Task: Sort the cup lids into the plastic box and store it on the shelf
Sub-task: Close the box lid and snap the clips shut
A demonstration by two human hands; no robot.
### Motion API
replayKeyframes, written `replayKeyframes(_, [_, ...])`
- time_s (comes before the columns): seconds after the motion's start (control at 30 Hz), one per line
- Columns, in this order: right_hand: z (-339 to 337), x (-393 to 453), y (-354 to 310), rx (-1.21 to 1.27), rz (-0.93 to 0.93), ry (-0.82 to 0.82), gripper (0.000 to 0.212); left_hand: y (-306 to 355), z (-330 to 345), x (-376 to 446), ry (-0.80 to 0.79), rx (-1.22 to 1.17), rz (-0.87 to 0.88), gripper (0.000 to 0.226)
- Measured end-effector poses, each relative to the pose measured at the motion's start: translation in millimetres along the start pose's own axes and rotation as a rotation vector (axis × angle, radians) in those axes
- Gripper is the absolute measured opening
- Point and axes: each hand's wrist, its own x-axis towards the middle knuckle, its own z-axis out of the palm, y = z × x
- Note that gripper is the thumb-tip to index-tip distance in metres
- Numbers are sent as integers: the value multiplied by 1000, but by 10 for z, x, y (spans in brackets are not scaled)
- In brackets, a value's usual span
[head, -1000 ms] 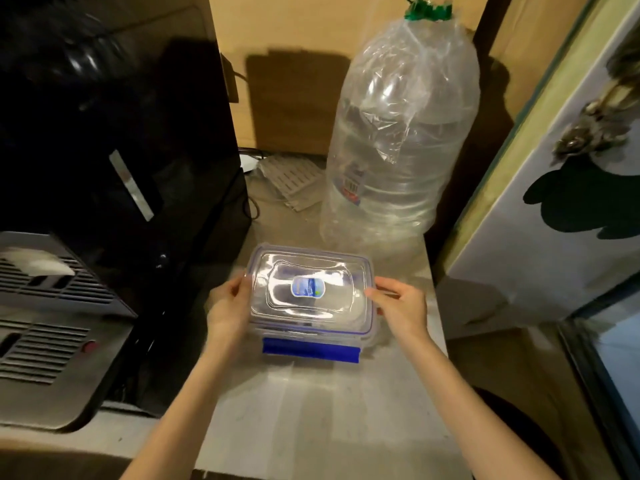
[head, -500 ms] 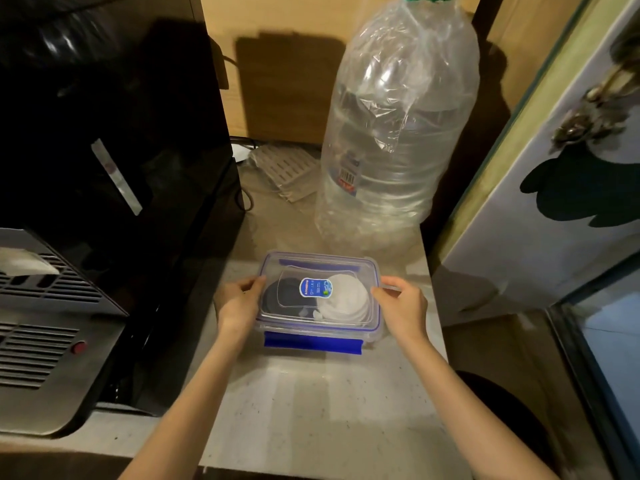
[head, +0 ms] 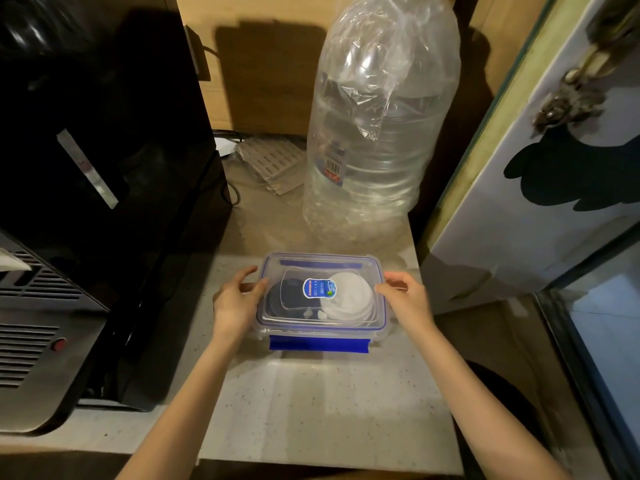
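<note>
A clear plastic box [head: 322,258] with a blue-trimmed lid and a blue front clip rests flat on the speckled shelf surface [head: 311,403]. Through the lid I see white cup lids [head: 353,296] on the right and dark cup lids [head: 277,301] on the left, under a blue label. My left hand [head: 235,303] is against the box's left side, thumb on the lid corner. The fingertips of my right hand [head: 407,299] curl on the right edge. Both hands touch the box.
A large, nearly empty clear water bottle [head: 377,133] stands just behind the box. A black appliance [head: 104,168] and a grey vented machine [head: 31,323] wall off the left. A white painted panel [head: 536,202] bounds the right. A perforated metal plate [head: 270,161] lies at the back.
The box came down from a raised, tilted hold and now lies flat on the surface. My hands stayed at its two sides.
</note>
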Motion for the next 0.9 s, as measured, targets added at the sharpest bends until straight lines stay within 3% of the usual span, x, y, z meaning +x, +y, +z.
replayKeyframes(0.1, [-9,83,-35,4,107,-51,36,46,-16,59,-39,40,-28,34])
replayKeyframes(0.2, [21,208,-119,-30,87,-59,47,88,-7,157,-52,82,-67,31])
replayKeyframes(0.33, [132,421,-319,-96,24,-95,58,233,65,354,-81,8,-112,51])
replayKeyframes(0.5, [271,598,-257,-240,94,-279,71,342,194,513,-225,25,-205,73])
replayKeyframes(0.57, [292,611,-191,-216,83,-273,68,305,214,527,-278,-69,-219,76])
replayKeyframes(0.7, [305,581,-160,-97,30,-219,63,281,234,522,-288,-112,-145,47])
replayKeyframes(0.77, [307,557,-168,-64,-51,-223,60,254,232,555,-300,-114,-112,51])
replayKeyframes(0.9, [302,573,-148,-41,-155,-223,23,242,222,571,-337,-125,-23,31])
